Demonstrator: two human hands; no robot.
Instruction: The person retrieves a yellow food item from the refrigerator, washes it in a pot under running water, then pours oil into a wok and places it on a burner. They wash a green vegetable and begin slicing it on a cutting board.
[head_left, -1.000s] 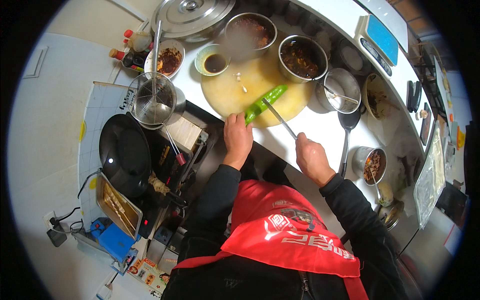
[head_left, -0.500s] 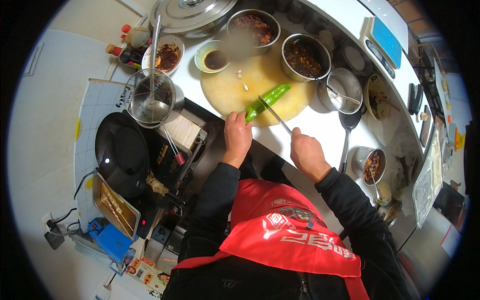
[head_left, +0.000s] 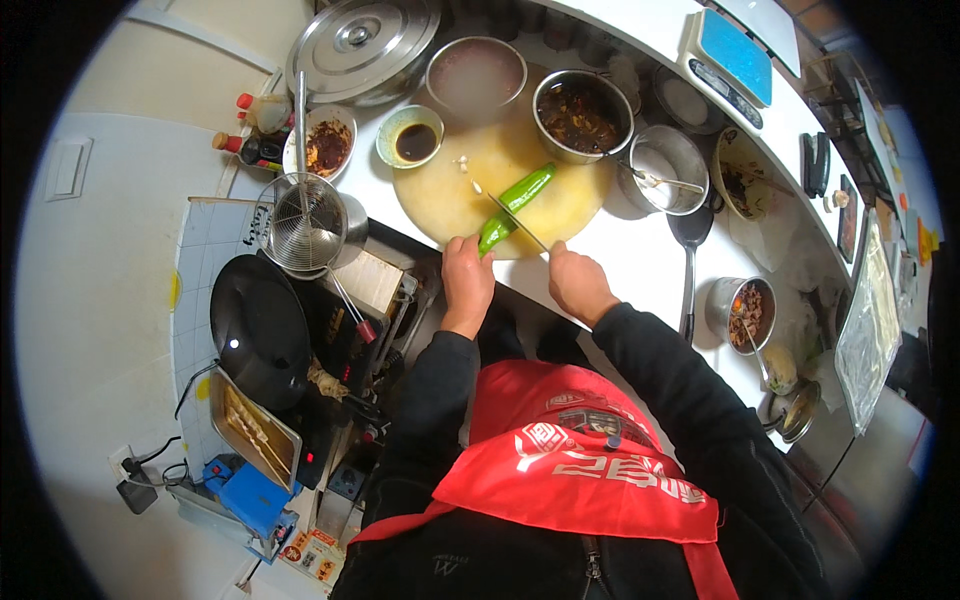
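A long green pepper [head_left: 528, 187] lies slantwise across the round yellowish cutting board [head_left: 430, 200]. My left hand [head_left: 467, 284] is closed around the pepper's near end, at the board's front edge. In my right hand [head_left: 580, 284] is the handle of a knife [head_left: 519, 222], whose narrow blade lies across the middle of the pepper. Whether the edge has gone into the flesh I cannot tell. Some small garlic cloves [head_left: 477, 186] rest on the board, left of the blade.
Behind the board stand a bowl of dark sauce [head_left: 416, 142], a steel pot of dark liquid [head_left: 583, 116] and a blurred steel bowl [head_left: 476, 72]. A black spatula [head_left: 691, 240] lies to the right. On the left are a wire strainer [head_left: 303, 224] and a black wok [head_left: 261, 330].
The whole view has shifted slightly, so things at the back appear further left. My right hand and the knife have come closer to my left hand along the pepper.
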